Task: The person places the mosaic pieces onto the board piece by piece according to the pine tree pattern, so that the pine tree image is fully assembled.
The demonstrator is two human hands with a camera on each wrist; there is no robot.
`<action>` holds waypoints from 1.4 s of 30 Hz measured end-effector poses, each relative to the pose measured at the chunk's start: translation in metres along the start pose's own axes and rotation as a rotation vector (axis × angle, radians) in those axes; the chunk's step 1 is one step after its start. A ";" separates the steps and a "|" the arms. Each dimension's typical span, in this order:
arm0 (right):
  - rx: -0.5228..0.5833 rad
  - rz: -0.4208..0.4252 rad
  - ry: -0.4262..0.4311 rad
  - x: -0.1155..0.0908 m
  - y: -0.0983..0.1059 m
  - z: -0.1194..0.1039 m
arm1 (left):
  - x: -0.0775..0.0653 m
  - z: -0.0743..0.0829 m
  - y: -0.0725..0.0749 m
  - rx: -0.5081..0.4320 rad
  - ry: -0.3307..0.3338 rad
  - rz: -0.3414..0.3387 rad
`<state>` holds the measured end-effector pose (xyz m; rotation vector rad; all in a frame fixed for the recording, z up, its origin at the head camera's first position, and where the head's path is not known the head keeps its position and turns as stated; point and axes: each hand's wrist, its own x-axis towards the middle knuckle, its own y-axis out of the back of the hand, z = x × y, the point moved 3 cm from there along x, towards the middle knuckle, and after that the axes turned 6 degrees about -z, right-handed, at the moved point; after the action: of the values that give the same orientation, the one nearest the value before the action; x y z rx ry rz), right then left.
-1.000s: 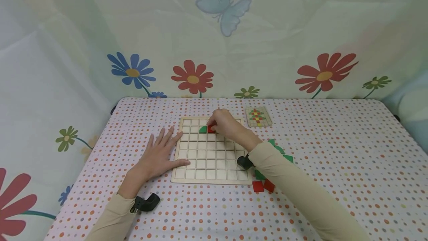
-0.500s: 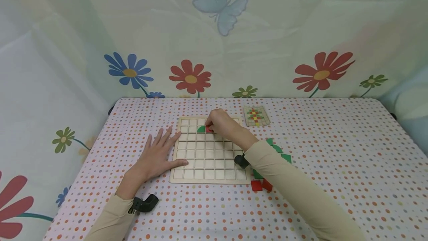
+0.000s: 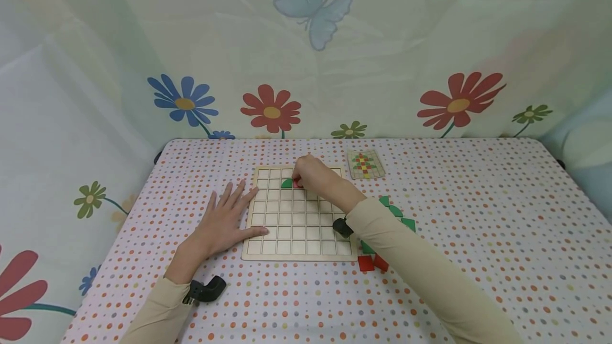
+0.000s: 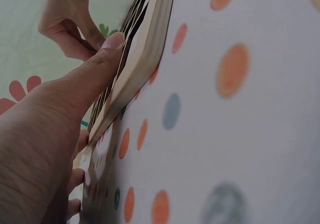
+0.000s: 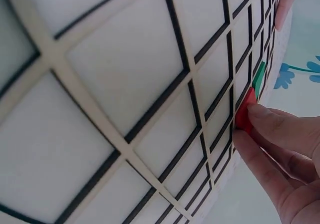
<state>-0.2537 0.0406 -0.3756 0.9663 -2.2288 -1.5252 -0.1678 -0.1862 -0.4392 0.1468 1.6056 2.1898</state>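
A wooden grid board lies on the dotted tabletop. My right hand pinches a red square tile between thumb and fingers at a cell in the board's second row from the back. Directly left of it, a green quarter-round tile sits in its own cell. With spread, straight fingers, my left hand rests at the board's left edge; its thumb lies over the front left cells, as the left wrist view also shows. In the head view my right fingers partly hide the red tile.
Behind the board, to the right, lies a small pattern card with a coloured grid picture. Loose green tiles and red tiles lie along the board's right side, partly hidden under my right forearm. A fabric backdrop hangs behind the table.
The right hand stays at the same cell, its fingers shifting slightly over the red tile. The left hand keeps its place on the board; the head view has shifted slightly.
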 end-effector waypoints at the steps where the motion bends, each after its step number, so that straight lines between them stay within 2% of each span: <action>1: -0.004 0.004 0.001 0.000 -0.001 0.000 | 0.000 0.000 0.000 -0.001 0.001 -0.001; 6: -0.046 0.024 -0.017 -0.003 -0.004 -0.001 | 0.000 0.001 0.001 0.001 0.003 -0.005; 8: -0.052 0.042 0.002 -0.006 -0.006 0.000 | 0.000 0.001 0.001 0.003 0.002 -0.006; 12: 0.050 0.038 0.052 -0.018 -0.006 0.007 | 0.001 0.000 -0.001 0.005 0.005 -0.005; 15: 0.110 0.023 0.040 -0.035 -0.002 0.015 | 0.001 0.000 -0.001 0.006 0.006 -0.003; 21: 0.070 0.015 -0.043 -0.078 0.003 0.032 | 0.002 0.001 -0.002 0.009 0.001 -0.005; 27: 0.030 0.005 -0.033 -0.129 0.008 0.046 | 0.003 0.001 -0.002 0.009 0.008 -0.014; 30: 0.028 0.020 -0.045 -0.153 0.008 0.055 | 0.003 0.001 -0.002 0.016 0.011 -0.014; 33: 0.033 0.055 -0.094 -0.172 0.009 0.067 | 0.002 0.001 -0.001 0.011 0.013 -0.012; 37: 0.033 0.121 -0.123 -0.187 0.009 0.082 | 0.001 0.000 0.000 -0.001 0.011 -0.011; 42: 0.018 0.140 -0.094 -0.187 0.009 0.091 | 0.001 0.001 0.000 0.002 0.007 -0.010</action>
<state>-0.1702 0.2310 -0.3781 0.7396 -2.3240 -1.5197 -0.1685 -0.1850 -0.4394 0.1321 1.6086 2.1839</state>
